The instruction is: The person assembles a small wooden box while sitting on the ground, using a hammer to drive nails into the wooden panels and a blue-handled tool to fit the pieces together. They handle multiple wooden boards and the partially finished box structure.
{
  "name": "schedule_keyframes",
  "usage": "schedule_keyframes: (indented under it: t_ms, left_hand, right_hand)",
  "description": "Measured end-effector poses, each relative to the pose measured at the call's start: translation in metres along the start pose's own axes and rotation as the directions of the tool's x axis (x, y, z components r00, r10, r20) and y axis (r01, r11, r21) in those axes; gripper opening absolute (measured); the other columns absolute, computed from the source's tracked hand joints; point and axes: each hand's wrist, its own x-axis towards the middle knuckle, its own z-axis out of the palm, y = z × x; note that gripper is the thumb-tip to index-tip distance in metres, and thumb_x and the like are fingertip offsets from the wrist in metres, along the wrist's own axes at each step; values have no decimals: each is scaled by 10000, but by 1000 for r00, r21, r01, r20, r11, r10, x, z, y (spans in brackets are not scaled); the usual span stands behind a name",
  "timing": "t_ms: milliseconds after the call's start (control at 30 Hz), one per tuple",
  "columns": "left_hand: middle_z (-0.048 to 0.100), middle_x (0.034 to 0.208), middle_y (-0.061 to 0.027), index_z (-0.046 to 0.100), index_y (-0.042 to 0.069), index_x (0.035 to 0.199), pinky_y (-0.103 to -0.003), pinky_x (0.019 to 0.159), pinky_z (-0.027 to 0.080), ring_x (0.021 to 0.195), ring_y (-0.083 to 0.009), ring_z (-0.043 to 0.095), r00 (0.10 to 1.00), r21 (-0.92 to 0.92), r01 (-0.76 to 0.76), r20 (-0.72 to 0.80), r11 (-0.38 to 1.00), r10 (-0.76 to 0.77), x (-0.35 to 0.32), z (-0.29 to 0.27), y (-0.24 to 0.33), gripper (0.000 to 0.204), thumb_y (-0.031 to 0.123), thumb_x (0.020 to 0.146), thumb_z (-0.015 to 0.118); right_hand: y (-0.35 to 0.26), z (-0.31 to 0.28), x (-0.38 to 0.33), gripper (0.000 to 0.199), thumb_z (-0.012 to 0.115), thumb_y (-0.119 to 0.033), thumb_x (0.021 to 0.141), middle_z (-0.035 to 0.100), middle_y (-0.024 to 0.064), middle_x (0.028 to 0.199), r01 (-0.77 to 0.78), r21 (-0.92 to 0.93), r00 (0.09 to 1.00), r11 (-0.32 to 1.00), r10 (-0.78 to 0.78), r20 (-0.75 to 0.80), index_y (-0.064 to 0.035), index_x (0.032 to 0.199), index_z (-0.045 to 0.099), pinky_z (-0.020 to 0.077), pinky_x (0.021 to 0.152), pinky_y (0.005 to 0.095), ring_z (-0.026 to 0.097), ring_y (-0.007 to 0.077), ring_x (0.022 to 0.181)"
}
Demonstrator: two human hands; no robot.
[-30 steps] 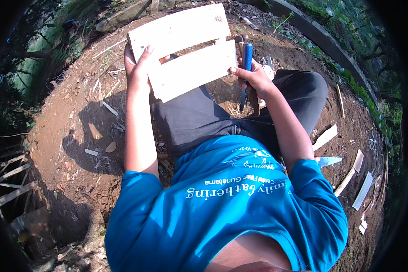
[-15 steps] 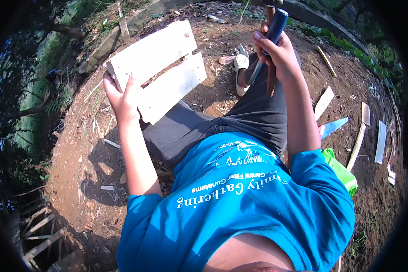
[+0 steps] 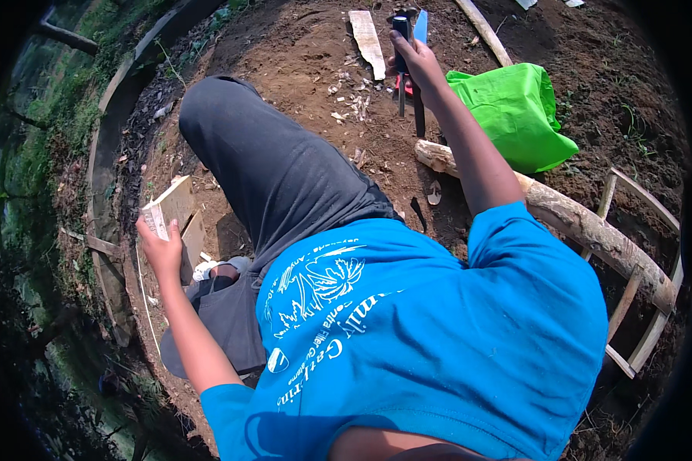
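Over at the left, my left hand (image 3: 161, 247) is closed on the edge of a piece made of pale wooden boards (image 3: 178, 203), now seen nearly edge-on beside my bent leg. My right hand (image 3: 420, 63) is raised at the top right, wrapped around two tools together. One is a chisel (image 3: 400, 32) with a dark blue handle, its narrow blade pointing down. The other is a hammer (image 3: 419, 115), whose handle hangs below the fist and whose head is partly hidden behind the chisel. A saw with a blue blade (image 3: 421, 26) lies on the ground just behind that hand.
A bright green bag (image 3: 507, 115) lies right of my right forearm. Beneath the arm runs a thick log (image 3: 584, 219), next to a wooden frame (image 3: 627, 296). A flat plank (image 3: 367, 44) and a pole (image 3: 484, 31) lie on the soil. A low edging (image 3: 100, 169) borders greenery at left.
My view and body have turned to the right, bringing the log and green bag into fuller view. The board piece has gone lower and tilted edge-on. Both tools stay in my right hand.
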Motion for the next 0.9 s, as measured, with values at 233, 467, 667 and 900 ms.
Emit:
schedule_keyframes:
  t_ms: [233, 467, 667, 900]
  left_hand:
    - [603, 1212, -305, 388, 25, 1332, -516, 957, 478, 1147, -497, 580, 928, -57, -125, 347, 990, 137, -1, 70, -36, 636, 79, 814, 754]
    - [624, 1168, -247, 438, -6, 1290, -483, 963, 492, 1104, -420, 618, 891, -150, 204, 437, 967, -120, -61, 146, -97, 730, 187, 724, 857]
    - [637, 1128, -243, 495, -24, 1245, -440, 947, 513, 1072, -398, 638, 814, -146, 202, 575, 968, -83, -62, 146, -93, 721, 211, 693, 894]
    - [625, 1218, -258, 480, -34, 1280, -458, 978, 514, 1154, -390, 626, 776, -63, 191, 620, 980, -112, -67, 138, -74, 822, 126, 613, 933]
  right_hand:
    - [165, -6, -44, 398, 779, -447, 875, 626, 11, 824, -370, -59, 929, 927, 369, -33, -97, 978, 620, 510, 610, 275, 615, 103, 680]
    - [239, 6, -68, 333, 824, -374, 782, 653, 15, 740, -466, -568, 792, 678, 606, 74, -111, 844, 630, 416, 454, 298, 603, 124, 585]
    - [247, 29, -78, 415, 868, -370, 767, 611, 32, 644, -480, -575, 764, 663, 638, 97, -107, 691, 556, 396, 445, 305, 535, 132, 496]
    - [266, 25, -71, 388, 860, -397, 789, 645, 50, 683, -534, -507, 746, 677, 659, 93, -72, 745, 654, 452, 421, 292, 621, 153, 505]
